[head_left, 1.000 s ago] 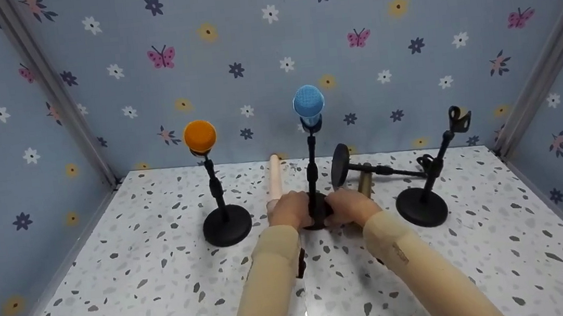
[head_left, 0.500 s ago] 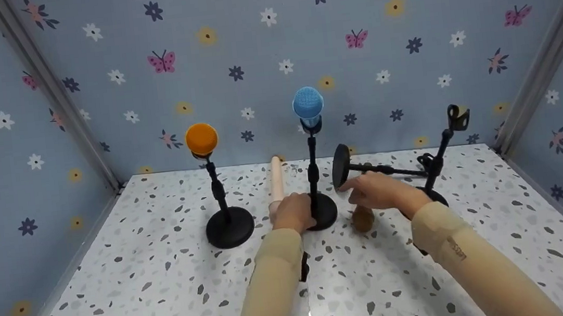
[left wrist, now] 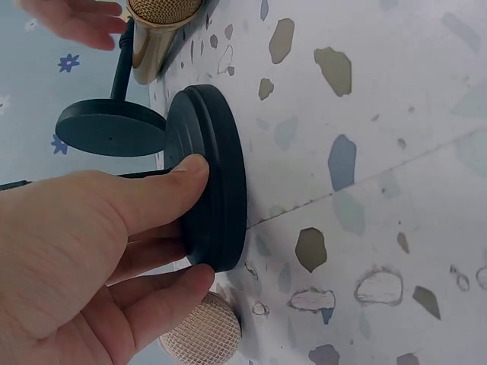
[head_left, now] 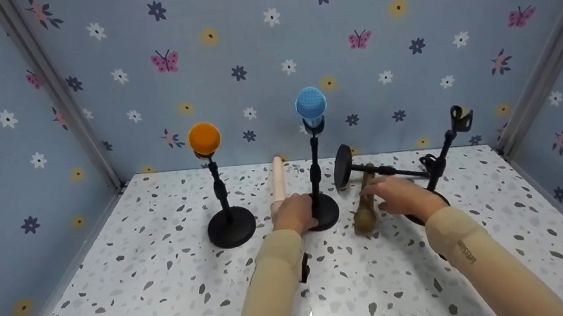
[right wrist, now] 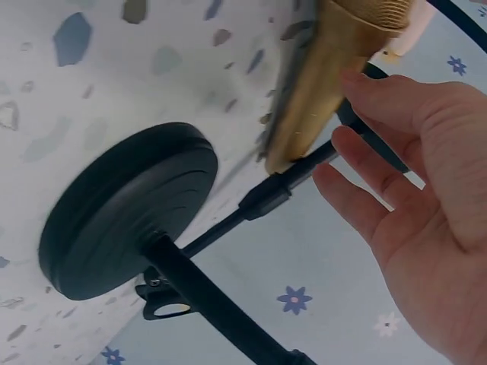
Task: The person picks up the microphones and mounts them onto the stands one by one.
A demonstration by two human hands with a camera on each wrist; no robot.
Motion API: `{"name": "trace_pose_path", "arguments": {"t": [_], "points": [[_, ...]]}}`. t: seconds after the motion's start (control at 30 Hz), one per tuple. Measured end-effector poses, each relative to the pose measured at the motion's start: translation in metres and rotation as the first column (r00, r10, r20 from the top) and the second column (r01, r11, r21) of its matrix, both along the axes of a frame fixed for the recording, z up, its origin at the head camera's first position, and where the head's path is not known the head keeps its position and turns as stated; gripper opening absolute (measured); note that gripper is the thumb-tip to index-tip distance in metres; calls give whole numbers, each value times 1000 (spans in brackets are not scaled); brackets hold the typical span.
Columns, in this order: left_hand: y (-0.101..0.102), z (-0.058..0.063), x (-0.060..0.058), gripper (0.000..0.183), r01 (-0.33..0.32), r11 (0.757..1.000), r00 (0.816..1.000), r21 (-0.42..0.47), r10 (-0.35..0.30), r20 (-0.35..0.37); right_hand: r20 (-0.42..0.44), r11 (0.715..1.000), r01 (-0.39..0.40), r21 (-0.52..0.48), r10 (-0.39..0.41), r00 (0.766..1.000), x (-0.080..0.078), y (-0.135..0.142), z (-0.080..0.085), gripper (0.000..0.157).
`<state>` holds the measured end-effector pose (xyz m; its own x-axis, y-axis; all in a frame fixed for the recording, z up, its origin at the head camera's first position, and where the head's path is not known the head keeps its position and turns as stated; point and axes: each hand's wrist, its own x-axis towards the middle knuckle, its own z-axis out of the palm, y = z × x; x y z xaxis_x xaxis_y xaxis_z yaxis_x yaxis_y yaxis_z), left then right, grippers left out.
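Note:
A blue microphone sits in the clip of an upright black microphone stand at the middle of the table. My left hand pinches the left side of that stand's round base, thumb on top and fingers at the rim. To the right lies a gold microphone, its mesh head toward me. My right hand is beside its handle, fingers loosely bent and the thumb right at its side. Behind them, another black stand lies on its side across the gold microphone's far end.
An orange microphone is mounted on a stand at the left. A pale pink microphone lies behind my left hand. At the right stands a bare-clipped microphone stand, its base partly behind my right wrist. A flowered wall closes the back.
My right hand has left the blue microphone's stand and moved right, to the gold microphone, exposing its head. My left hand stays on the stand's base.

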<state>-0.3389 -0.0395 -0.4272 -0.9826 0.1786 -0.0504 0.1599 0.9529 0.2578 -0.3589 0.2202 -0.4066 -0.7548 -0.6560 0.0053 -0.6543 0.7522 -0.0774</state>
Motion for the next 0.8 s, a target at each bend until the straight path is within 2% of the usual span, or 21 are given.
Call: {"name": "trace_pose_path", "arguments": {"t": [0.1, 0.43, 0.8], "points": [[0, 0, 1, 41, -6, 1000, 1000, 15, 6, -3, -7, 1000, 8, 17, -8, 1000, 0, 3, -7, 57], [1, 0, 4, 38, 5, 1000, 1000, 7, -4, -16, 7, 998, 52, -30, -51, 999, 2, 7, -21, 68], [-1, -3, 2, 37, 9, 999, 1000, 42, -9, -12, -42, 994, -27, -105, 23, 999, 1, 6, -27, 64]]}}
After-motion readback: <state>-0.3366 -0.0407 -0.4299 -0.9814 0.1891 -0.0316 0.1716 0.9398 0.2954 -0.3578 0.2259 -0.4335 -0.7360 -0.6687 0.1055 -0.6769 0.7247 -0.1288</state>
